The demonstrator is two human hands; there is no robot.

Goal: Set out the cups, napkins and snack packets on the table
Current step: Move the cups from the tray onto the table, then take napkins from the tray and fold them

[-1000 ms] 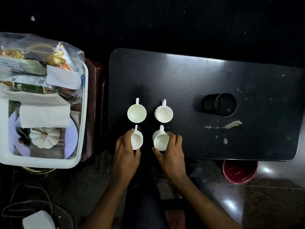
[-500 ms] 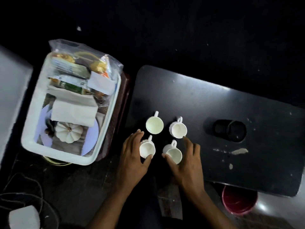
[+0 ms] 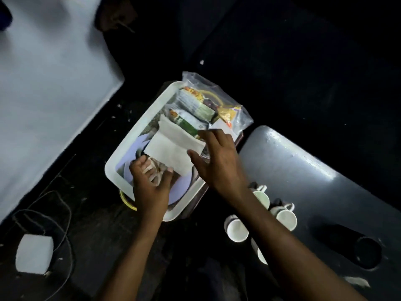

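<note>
A white tray left of the dark table holds folded white napkins, green snack packets and a clear bag of more packets. My left hand rests over a small white pumpkin ornament at the tray's near end, fingers curled around it. My right hand hovers over the napkins with fingers spread, holding nothing. Several white cups stand on the table's near left corner, partly hidden by my right forearm.
A round cup-holder hole sits in the table at the right. A lilac plate lies under the tray's contents. A white adapter block with cables lies on the dark floor at the lower left. A pale surface fills the upper left.
Both hands left the cups and moved left over the tray. The view swung left, so the table and cups now sit at the lower right.
</note>
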